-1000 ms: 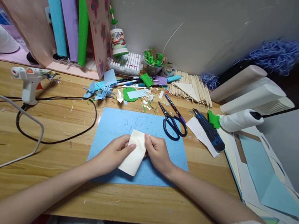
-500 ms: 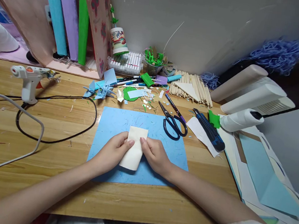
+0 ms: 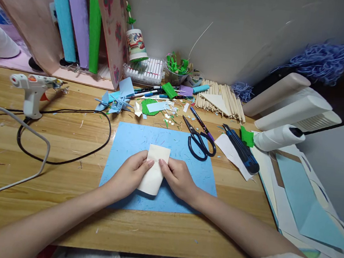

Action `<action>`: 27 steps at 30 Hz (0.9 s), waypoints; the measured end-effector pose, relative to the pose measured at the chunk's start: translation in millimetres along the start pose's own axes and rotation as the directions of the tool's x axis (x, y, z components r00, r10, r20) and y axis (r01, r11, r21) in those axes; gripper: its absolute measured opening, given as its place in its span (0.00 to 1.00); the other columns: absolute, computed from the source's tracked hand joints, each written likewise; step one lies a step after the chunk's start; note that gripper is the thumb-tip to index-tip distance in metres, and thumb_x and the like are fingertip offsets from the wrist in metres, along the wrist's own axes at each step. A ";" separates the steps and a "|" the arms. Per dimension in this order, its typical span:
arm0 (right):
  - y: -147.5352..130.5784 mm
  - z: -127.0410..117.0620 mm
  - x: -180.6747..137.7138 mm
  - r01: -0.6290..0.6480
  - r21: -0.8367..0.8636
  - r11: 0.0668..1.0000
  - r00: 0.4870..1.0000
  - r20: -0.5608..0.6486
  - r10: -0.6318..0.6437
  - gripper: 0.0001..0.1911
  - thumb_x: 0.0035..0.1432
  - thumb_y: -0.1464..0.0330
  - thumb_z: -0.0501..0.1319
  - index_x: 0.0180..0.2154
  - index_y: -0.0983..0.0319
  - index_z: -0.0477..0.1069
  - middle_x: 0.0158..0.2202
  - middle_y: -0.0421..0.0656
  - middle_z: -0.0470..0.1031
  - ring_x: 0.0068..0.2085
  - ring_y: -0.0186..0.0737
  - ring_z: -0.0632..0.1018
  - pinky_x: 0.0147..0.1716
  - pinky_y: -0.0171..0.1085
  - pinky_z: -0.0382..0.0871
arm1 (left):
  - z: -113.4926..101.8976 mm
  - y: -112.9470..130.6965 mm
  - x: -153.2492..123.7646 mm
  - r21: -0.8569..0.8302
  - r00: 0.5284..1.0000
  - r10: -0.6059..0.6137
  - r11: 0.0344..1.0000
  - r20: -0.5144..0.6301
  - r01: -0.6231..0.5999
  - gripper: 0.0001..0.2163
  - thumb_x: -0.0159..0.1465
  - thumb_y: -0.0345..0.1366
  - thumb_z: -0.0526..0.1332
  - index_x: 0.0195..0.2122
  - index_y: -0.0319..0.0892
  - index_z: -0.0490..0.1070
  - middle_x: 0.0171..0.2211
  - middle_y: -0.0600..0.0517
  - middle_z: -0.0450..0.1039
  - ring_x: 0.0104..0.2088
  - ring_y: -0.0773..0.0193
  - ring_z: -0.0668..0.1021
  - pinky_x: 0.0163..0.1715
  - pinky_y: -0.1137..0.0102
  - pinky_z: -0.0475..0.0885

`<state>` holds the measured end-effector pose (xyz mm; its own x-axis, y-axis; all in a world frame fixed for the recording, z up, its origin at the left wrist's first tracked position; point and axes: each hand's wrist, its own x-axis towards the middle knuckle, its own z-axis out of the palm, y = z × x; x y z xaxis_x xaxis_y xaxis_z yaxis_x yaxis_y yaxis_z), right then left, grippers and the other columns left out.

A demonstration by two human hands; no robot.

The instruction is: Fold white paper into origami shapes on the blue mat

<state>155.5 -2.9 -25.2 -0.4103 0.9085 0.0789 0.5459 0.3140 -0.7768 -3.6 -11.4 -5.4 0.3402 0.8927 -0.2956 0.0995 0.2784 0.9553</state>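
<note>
Cream rectangular paper between hands

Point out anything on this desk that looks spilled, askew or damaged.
Paper scraps lie scattered on the wooden table beyond the blue mat, looking like uncleared litter. The printed cup leans near the markers rather than standing straight. The cream paper between left hand and right hand shows no obvious tear.

The single view is taken from the head of the person; it faces forward and down, over the forearms, onto the wooden table; the left hand and the right hand are near, just below its middle; the grey wall is farther, along the top.
</note>
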 end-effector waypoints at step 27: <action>-4.4 -6.2 0.5 0.092 0.219 0.971 0.979 0.157 -0.128 0.17 0.60 0.65 0.47 0.21 0.62 0.57 0.18 0.35 0.55 0.21 0.29 0.59 0.21 0.30 0.53 | -16.2 12.6 4.4 -0.027 1.000 0.024 0.999 -0.016 -0.025 0.10 0.52 0.39 0.63 0.31 0.37 0.72 0.28 0.51 0.72 0.28 0.66 0.71 0.27 0.75 0.65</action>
<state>157.4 -2.2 -17.9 -0.5865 0.8062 0.0784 0.3328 0.3281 -0.8841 -16.0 1.8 5.2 0.3275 0.9048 -0.2724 0.0661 0.2656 0.9618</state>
